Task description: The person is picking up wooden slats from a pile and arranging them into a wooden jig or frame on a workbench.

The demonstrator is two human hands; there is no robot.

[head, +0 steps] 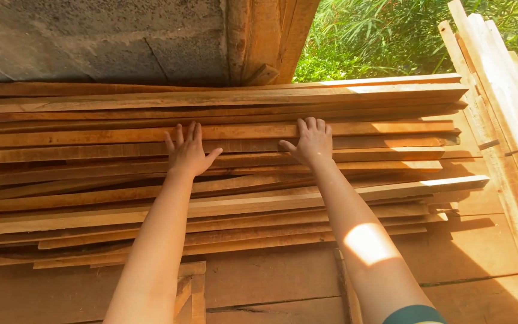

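While both arms reach forward over the stack of long reddish-brown wooden planks (91, 180), each hand lies flat on it, palm down, fingers spread. Left hand (187, 153) rests on the plank running across the middle of the stack, fingertips pointing to 12 o'clock, thumb out toward 3 o'clock. Right hand (313, 143) sits just to the 3 o'clock side of the left, near but apart, its fingers (312, 125) over the edge of a lighter sunlit plank (391, 128), thumb toward 9 o'clock. Neither grip is clenched; both are released and pressing on top, nothing wrapped or lifted. Planks lie directly beneath both palms, extending far to 9 and 3 o'clock of the hands, ends uneven on the right side. Stack rests on broad flat brown boards (463, 252) at 6 o'clock. Grey concrete wall (91, 36) at 11 o'clock, wooden post (265, 36) at 12 o'clock, green foliage (379, 36) at 1 o'clock. Pale leaning boards (505, 90) at 3 o'clock. A patch of sun falls on the right forearm.
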